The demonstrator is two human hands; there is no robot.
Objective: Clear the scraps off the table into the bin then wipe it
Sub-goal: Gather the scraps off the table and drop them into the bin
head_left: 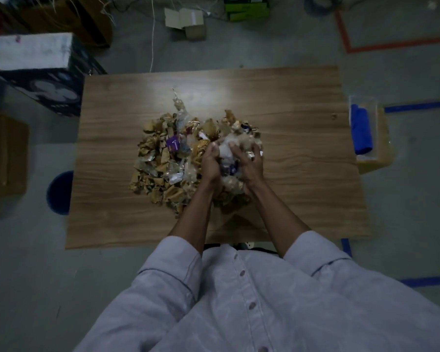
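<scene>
On the table (290, 179), left hand (210, 163) and right hand (250, 167) fingers clamp scraps (158, 153); clear box (363, 100) holds blue cloth (361, 130).

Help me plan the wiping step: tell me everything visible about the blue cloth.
The bright blue cloth looks soft, like towelling, folded or rolled into a long bundle. It lies in a clear plastic tray that sits on a brown cardboard box just beyond the wooden table's right edge. Nothing else touches it.
</scene>
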